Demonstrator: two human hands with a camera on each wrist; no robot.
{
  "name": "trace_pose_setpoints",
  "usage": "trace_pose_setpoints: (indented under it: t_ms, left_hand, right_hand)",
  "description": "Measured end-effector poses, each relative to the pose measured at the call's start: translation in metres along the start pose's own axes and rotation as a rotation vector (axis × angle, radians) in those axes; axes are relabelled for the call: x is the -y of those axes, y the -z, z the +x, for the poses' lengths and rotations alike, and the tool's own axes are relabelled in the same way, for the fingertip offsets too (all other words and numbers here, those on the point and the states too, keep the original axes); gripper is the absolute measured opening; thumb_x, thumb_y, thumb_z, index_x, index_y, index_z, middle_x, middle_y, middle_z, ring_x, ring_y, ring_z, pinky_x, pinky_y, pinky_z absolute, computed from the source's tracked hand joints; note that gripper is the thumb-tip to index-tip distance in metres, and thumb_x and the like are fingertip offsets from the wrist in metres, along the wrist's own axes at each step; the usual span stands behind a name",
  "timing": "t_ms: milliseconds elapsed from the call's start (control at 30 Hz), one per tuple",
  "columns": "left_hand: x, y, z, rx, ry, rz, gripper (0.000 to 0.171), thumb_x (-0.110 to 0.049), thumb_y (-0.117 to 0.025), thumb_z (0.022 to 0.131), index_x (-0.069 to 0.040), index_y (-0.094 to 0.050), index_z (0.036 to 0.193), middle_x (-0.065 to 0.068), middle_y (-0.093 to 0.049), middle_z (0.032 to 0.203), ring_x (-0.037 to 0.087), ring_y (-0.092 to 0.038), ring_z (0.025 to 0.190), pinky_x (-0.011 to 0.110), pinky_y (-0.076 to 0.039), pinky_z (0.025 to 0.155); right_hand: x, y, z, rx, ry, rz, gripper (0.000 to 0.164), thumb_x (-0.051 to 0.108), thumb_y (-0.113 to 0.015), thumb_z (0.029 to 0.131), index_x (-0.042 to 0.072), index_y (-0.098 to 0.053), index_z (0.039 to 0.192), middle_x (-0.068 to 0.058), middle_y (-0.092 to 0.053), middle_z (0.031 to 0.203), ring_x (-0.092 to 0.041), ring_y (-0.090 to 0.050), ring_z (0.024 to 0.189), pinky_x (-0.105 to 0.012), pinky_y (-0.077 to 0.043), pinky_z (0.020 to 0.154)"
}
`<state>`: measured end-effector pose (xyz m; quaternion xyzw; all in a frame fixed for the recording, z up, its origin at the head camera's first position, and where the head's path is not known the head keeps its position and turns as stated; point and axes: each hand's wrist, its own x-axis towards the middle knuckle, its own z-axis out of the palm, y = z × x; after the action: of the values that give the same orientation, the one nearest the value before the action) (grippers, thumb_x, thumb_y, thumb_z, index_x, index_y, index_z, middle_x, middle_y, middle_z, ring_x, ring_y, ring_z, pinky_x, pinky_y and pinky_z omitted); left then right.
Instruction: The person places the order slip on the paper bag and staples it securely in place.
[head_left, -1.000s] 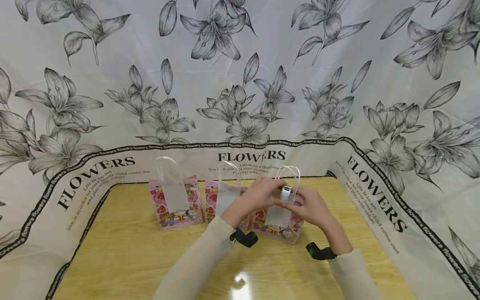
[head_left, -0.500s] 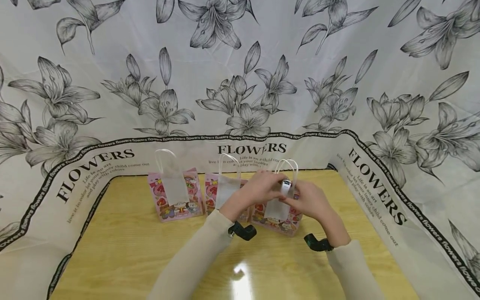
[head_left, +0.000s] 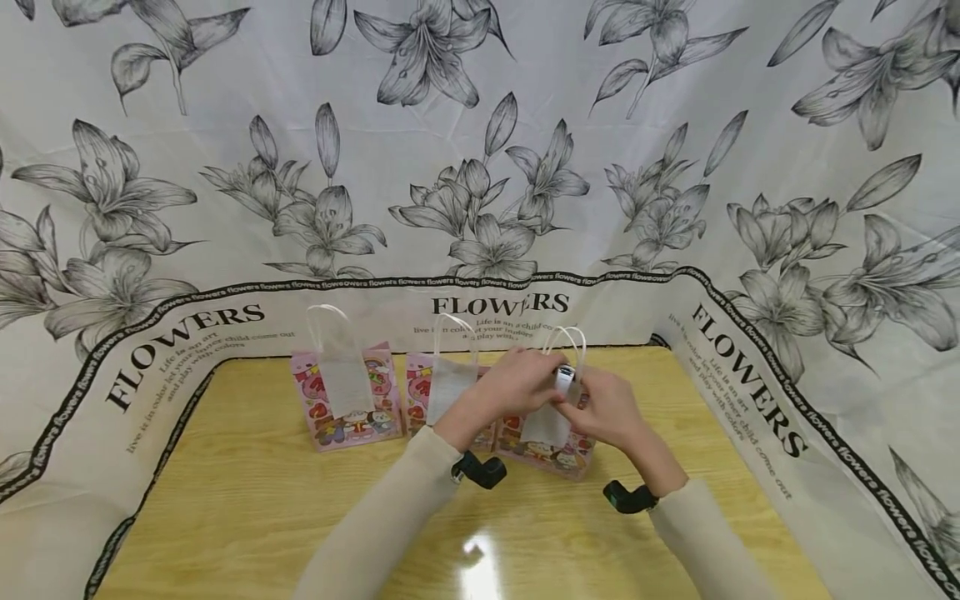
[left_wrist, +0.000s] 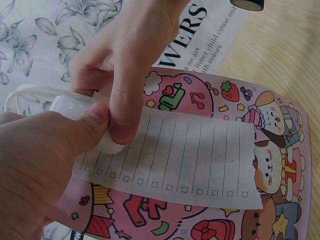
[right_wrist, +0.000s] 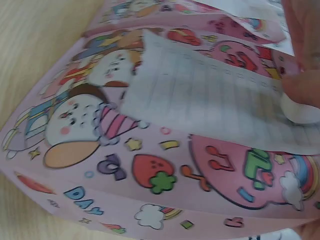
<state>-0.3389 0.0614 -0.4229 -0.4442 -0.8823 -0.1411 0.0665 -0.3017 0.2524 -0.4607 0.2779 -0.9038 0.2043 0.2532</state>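
Observation:
Both hands meet at the top of the rightmost pink gift bag point(head_left: 536, 458), a cartoon-printed paper bag with white handles. My left hand point(head_left: 521, 383) pinches a small white stapler point(head_left: 565, 377), its thumb lying on top. From the other side, my right hand point(head_left: 611, 408) grips the same stapler; its thumb presses near the lower end in the left wrist view. Under the stapler, a lined paper slip point(left_wrist: 195, 155) with checkboxes and a torn end lies against the bag's front. The right hand's other fingers are partly hidden behind the bag.
Two similar bags, a left bag point(head_left: 348, 429) and a middle bag point(head_left: 416, 408), stand alongside, each with a paper slip on its front. Behind them rises a white flower-print cloth point(head_left: 480, 250). All stand on a wood-grain table point(head_left: 300, 517).
Both hands shift slightly left with the stapler and the top of the right bag. The fingers close in a little around the stapler. The other two bags stay put.

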Motion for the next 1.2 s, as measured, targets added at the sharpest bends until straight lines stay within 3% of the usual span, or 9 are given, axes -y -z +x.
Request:
trace_pose_setpoints:
  t_ms: [200, 367, 467, 633, 767, 867, 1000, 1200]
  left_hand:
    - [0.008, -0.004, -0.005, -0.081, -0.069, -0.011, 0.043, -0.040, -0.076, 0.084, -0.015, -0.060, 0.115, -0.008, -0.064, 0.092, 0.005, -0.054, 0.076, 0.024, -0.044, 0.076]
    - [0.012, -0.005, -0.007, -0.146, -0.136, -0.044, 0.040, -0.033, -0.079, 0.082, -0.012, -0.061, 0.110, -0.006, -0.064, 0.086, 0.005, -0.053, 0.069, 0.018, -0.044, 0.066]
    - [0.012, -0.005, -0.009, -0.159, -0.154, -0.050, 0.039, -0.032, -0.079, 0.082, -0.011, -0.062, 0.111, -0.005, -0.065, 0.085, 0.006, -0.054, 0.068, 0.018, -0.044, 0.066]
    - [0.008, -0.005, -0.011, -0.119, -0.104, -0.001, 0.043, -0.038, -0.077, 0.083, -0.014, -0.062, 0.115, -0.007, -0.065, 0.092, 0.006, -0.056, 0.078, 0.026, -0.044, 0.086]
    - [0.006, -0.002, -0.010, -0.075, -0.025, 0.024, 0.046, -0.041, -0.076, 0.084, -0.018, -0.060, 0.121, -0.009, -0.066, 0.104, 0.011, -0.057, 0.097, 0.036, -0.036, 0.102]
    - [0.003, 0.003, -0.012, -0.072, 0.002, -0.001, 0.047, -0.039, -0.077, 0.083, -0.020, -0.060, 0.122, -0.008, -0.066, 0.112, 0.017, -0.054, 0.112, 0.041, -0.032, 0.107]
    - [0.000, 0.013, -0.015, -0.113, -0.005, -0.048, 0.045, -0.037, -0.076, 0.084, -0.019, -0.061, 0.123, -0.005, -0.065, 0.117, 0.019, -0.052, 0.119, 0.041, -0.030, 0.108]
    - [-0.007, 0.031, -0.025, -0.165, -0.012, -0.114, 0.045, -0.040, -0.075, 0.085, -0.017, -0.062, 0.122, -0.003, -0.064, 0.121, 0.019, -0.051, 0.120, 0.041, -0.030, 0.108]
  right_hand:
    - [0.002, -0.011, -0.001, -0.109, 0.074, -0.028, 0.027, 0.033, -0.073, 0.075, 0.013, -0.056, 0.070, 0.004, -0.048, 0.058, -0.004, -0.036, 0.049, -0.023, -0.030, 0.041]
    - [0.004, -0.017, 0.000, -0.164, 0.077, -0.018, 0.023, 0.031, -0.072, 0.074, 0.013, -0.058, 0.070, 0.003, -0.050, 0.057, -0.004, -0.038, 0.048, -0.024, -0.031, 0.040]
    - [0.006, -0.018, -0.002, -0.170, 0.073, -0.016, 0.022, 0.030, -0.074, 0.074, 0.013, -0.059, 0.071, 0.003, -0.052, 0.058, -0.004, -0.040, 0.047, -0.024, -0.032, 0.040]
    - [0.008, -0.011, -0.005, -0.071, 0.046, -0.063, 0.027, 0.029, -0.077, 0.075, 0.010, -0.059, 0.075, 0.003, -0.050, 0.059, -0.006, -0.040, 0.048, -0.024, -0.033, 0.041]
    - [0.008, 0.002, 0.000, 0.067, -0.032, -0.079, 0.035, 0.037, -0.083, 0.075, 0.012, -0.058, 0.079, 0.005, -0.051, 0.065, -0.007, -0.043, 0.053, -0.026, -0.038, 0.045]
    - [0.007, 0.011, 0.003, 0.126, -0.064, -0.069, 0.038, 0.040, -0.085, 0.073, 0.011, -0.063, 0.086, 0.005, -0.056, 0.069, -0.009, -0.049, 0.055, -0.028, -0.041, 0.047]
    - [0.000, 0.014, 0.003, 0.083, -0.034, -0.057, 0.030, 0.031, -0.083, 0.078, 0.010, -0.070, 0.095, 0.000, -0.066, 0.079, -0.014, -0.060, 0.062, -0.034, -0.049, 0.053]
    - [-0.010, 0.009, -0.003, -0.042, 0.007, 0.028, 0.015, 0.016, -0.084, 0.077, 0.012, -0.073, 0.086, 0.001, -0.070, 0.081, -0.013, -0.064, 0.066, -0.032, -0.050, 0.056]
